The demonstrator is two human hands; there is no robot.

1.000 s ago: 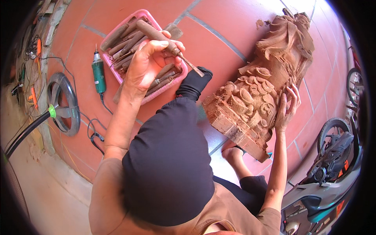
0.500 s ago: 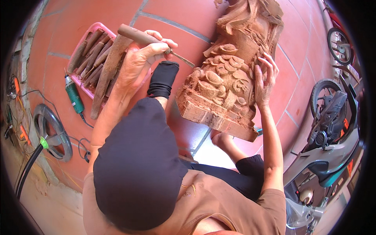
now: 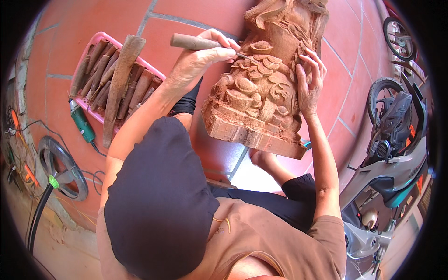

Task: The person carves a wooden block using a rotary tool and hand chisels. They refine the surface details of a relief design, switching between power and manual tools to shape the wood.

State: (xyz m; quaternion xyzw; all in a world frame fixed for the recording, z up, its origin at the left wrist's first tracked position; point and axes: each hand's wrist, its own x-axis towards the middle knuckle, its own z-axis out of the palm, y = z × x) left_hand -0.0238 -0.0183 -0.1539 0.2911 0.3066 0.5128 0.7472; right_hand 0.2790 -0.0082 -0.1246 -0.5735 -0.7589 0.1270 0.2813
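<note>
My left hand (image 3: pixel 204 59) is closed around a wood chisel (image 3: pixel 193 42) with a thick brown handle. Its thin metal blade reaches right, and the tip meets the carved discs on a brown wood carving (image 3: pixel 266 100). Rounded ingot shapes and coin-like discs cover the carving's front, and loose wood dust clings to it. My right hand (image 3: pixel 311 88) lies with fingers stretched along the carving's right side, thumb apart.
A pink basket (image 3: pixel 99 35) full of chisels stands at the left, a long wooden bar (image 3: pixel 120 84) across it. Beside it lies a green power tool (image 3: pixel 82 122) with a cord. A wheel-shaped base (image 3: pixel 63 168) is farther left. A motorbike (image 3: pixel 392 154) is parked right, on red tiles.
My left hand has moved right with the chisel, bringing its tip from beside the carving onto the discs. My right hand stays on the carving's side. The whole view has shifted slightly.
</note>
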